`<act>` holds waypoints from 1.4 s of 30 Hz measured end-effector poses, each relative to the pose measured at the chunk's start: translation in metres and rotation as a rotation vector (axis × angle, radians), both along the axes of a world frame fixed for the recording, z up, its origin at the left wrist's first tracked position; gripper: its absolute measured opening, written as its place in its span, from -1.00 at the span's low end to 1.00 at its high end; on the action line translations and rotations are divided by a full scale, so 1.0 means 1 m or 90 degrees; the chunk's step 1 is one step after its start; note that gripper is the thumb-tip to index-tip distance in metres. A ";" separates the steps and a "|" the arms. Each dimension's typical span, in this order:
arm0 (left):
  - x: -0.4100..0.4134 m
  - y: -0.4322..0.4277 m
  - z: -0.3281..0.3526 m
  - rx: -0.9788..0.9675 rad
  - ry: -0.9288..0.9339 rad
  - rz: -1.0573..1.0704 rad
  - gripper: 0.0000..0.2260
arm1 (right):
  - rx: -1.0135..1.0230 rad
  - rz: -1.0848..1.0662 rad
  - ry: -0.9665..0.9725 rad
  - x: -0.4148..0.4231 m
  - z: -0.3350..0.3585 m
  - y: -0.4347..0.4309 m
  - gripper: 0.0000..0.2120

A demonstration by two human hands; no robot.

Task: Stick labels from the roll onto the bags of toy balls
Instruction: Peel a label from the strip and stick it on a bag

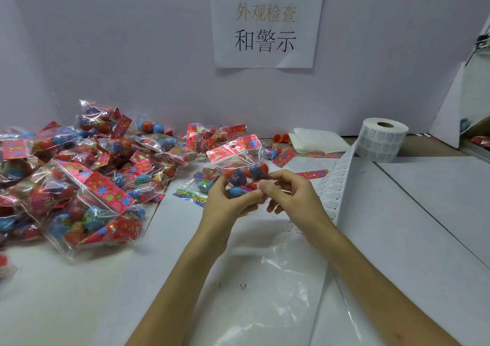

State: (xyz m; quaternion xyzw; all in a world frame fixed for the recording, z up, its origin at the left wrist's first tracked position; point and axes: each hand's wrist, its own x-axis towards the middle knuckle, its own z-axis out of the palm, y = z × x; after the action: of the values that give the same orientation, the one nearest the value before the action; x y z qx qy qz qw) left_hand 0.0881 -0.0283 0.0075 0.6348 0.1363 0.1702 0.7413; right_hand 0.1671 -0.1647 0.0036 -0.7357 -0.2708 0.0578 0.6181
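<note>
Holding a bag (238,157) of toy balls up off the table (424,226), your left hand (225,200) has its fingers (246,199) curled round the bag's lower end, with the red flowered header card pointing away from you. Your right hand (294,194) meets it at that same lower end, thumb and forefinger pinched together against the plastic, just beside your left thumb. You cannot tell from here whether a label sits between those fingertips.

The roll (381,139) of labels stands on end at the far right of the table, and its loose strip of labels (334,184) runs down toward you, passing just behind your right wrist. A pile of bags (79,176) fills the left side of the table, well apart from the roll. A folded white cloth (318,140) lies near the back wall beside the roll. A clear plastic sheet (278,279) lies flat under your forearms. A paper sign (266,25) hangs on the wall straight ahead.
</note>
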 end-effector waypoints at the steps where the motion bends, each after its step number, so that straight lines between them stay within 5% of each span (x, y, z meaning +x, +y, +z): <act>1: 0.000 0.000 -0.001 0.001 -0.004 -0.001 -0.44 | 0.003 0.002 -0.006 0.000 0.000 0.000 -0.90; 6: 0.000 0.000 -0.001 0.006 0.001 0.022 -0.62 | 0.014 0.017 -0.024 -0.001 0.000 0.000 -0.86; 24: -0.003 -0.003 0.003 0.003 0.001 0.100 -0.56 | 0.028 0.055 -0.041 -0.007 0.001 0.001 -0.83; 30: -0.002 -0.002 0.002 0.002 -0.012 0.102 -0.71 | 0.032 0.077 -0.035 -0.006 0.002 0.000 -0.84; 42: -0.005 -0.002 0.005 -0.009 0.000 0.109 -0.57 | 0.024 0.105 -0.019 -0.006 0.004 -0.001 -0.83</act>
State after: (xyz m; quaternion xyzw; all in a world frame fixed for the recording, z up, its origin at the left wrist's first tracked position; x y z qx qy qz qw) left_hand 0.0829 -0.0303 0.0125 0.6155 0.1911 0.2321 0.7285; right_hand 0.1610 -0.1656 0.0077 -0.6996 -0.3411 0.0925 0.6211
